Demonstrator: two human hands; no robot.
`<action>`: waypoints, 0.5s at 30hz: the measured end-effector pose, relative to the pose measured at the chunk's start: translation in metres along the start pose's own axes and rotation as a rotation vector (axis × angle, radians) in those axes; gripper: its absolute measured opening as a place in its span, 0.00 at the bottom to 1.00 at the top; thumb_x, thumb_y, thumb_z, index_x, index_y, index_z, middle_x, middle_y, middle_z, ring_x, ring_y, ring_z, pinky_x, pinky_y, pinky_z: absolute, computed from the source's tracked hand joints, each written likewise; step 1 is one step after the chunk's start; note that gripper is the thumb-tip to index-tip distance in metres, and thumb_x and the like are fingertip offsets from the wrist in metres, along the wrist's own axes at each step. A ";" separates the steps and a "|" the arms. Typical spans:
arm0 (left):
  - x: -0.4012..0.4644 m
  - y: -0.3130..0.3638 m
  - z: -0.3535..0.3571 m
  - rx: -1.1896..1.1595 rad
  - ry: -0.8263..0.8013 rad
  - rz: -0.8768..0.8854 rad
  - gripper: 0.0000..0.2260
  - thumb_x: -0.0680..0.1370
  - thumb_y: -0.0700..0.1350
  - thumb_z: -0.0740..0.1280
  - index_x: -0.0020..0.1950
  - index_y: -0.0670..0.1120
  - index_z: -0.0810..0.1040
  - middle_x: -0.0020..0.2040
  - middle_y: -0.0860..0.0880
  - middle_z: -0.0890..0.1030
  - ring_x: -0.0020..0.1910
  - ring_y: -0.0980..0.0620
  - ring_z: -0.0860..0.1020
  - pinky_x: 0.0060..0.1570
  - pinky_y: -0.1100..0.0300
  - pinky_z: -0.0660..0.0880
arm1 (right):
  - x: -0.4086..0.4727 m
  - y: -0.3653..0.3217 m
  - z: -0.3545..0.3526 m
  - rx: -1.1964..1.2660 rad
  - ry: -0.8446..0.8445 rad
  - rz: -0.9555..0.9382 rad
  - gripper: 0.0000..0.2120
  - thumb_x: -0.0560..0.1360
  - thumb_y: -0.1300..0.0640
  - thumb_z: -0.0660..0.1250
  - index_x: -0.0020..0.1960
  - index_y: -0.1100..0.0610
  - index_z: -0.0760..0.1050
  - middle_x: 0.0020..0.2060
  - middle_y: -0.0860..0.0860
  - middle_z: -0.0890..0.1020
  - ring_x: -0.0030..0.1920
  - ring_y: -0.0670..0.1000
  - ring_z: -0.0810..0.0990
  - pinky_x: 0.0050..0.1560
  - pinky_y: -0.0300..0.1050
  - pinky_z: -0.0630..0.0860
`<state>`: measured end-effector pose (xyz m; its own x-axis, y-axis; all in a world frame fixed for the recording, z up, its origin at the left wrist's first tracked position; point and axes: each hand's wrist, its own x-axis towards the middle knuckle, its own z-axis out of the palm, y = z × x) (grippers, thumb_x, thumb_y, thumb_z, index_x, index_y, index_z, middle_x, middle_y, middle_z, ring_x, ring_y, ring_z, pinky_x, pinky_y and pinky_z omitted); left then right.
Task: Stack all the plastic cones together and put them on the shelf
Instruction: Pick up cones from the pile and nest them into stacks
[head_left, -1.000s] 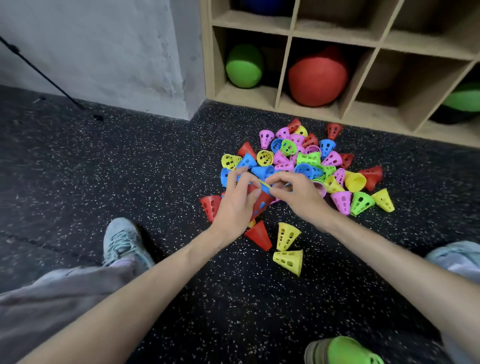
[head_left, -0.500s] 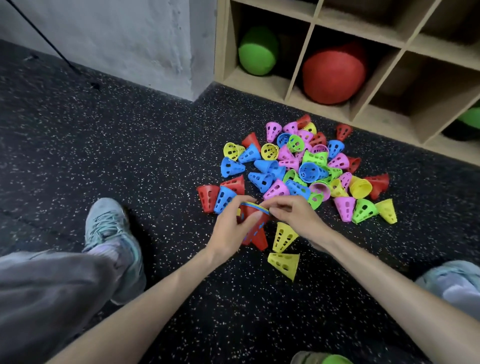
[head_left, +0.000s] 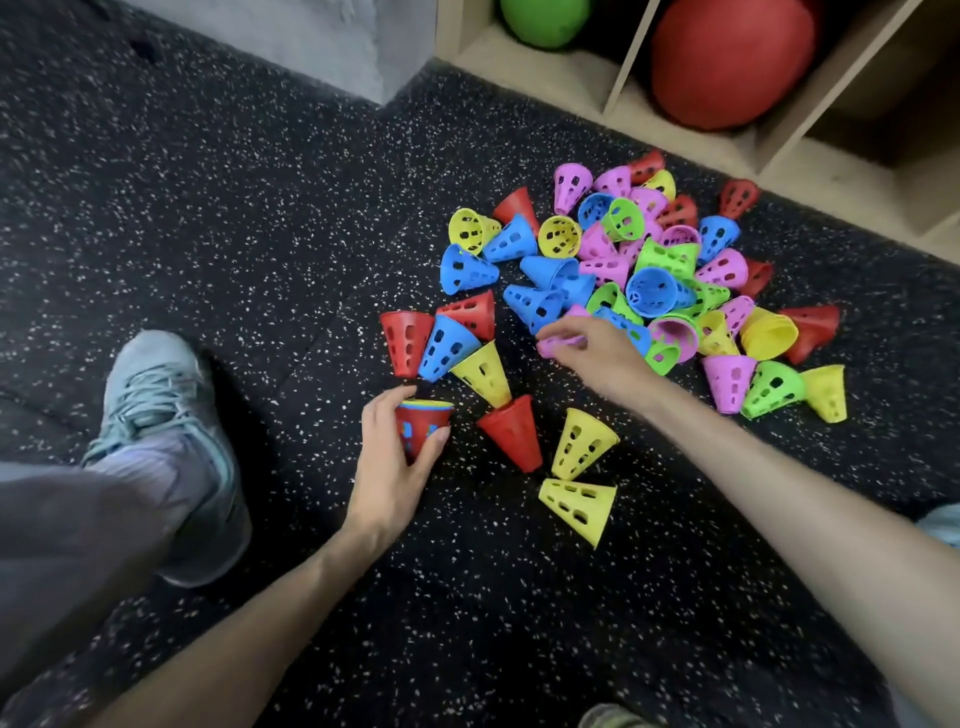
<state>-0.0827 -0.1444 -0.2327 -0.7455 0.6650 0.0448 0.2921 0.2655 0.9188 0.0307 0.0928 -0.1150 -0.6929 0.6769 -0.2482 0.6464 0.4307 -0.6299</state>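
While L hand (head_left: 397, 457) grips nested cone stack (head_left: 422, 426), R hand (head_left: 597, 353) fingers pinch pink cone (head_left: 558, 344) w/ pile (head_left: 649, 270) adjacent.

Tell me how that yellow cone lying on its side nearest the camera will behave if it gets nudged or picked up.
The yellow cone lies on its side on the floor, so a nudge would probably roll it in a curve around its narrow end. Thin perforated plastic suggests it is light and fairly stiff. The holes should make it easy to pinch.

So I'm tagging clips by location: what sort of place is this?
Probably a gym or sports room: speckled rubber floor, wooden cubby shelf holding a big red ball, and scattered plastic cones.
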 end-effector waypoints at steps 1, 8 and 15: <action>-0.002 -0.001 0.001 -0.013 0.010 -0.009 0.24 0.80 0.48 0.72 0.74 0.52 0.67 0.67 0.54 0.68 0.66 0.67 0.69 0.65 0.75 0.65 | 0.006 0.000 -0.001 -0.040 0.016 0.005 0.11 0.81 0.56 0.65 0.60 0.46 0.80 0.65 0.50 0.78 0.47 0.49 0.80 0.48 0.46 0.76; -0.007 -0.001 0.005 0.012 0.017 -0.011 0.23 0.83 0.55 0.66 0.75 0.55 0.63 0.69 0.55 0.67 0.68 0.61 0.70 0.68 0.68 0.67 | 0.025 0.029 -0.010 -0.100 0.128 0.126 0.20 0.78 0.63 0.66 0.69 0.55 0.76 0.74 0.55 0.68 0.74 0.54 0.66 0.69 0.43 0.62; -0.007 -0.003 0.007 0.056 0.030 -0.002 0.23 0.83 0.55 0.65 0.76 0.52 0.63 0.69 0.55 0.69 0.67 0.66 0.68 0.65 0.76 0.63 | 0.027 0.035 -0.007 -0.088 0.237 0.094 0.22 0.78 0.65 0.66 0.70 0.54 0.74 0.67 0.56 0.70 0.69 0.55 0.71 0.65 0.45 0.67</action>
<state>-0.0744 -0.1451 -0.2387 -0.7633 0.6436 0.0553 0.3227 0.3058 0.8957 0.0370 0.1303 -0.1381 -0.5410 0.8328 -0.1172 0.7369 0.4023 -0.5432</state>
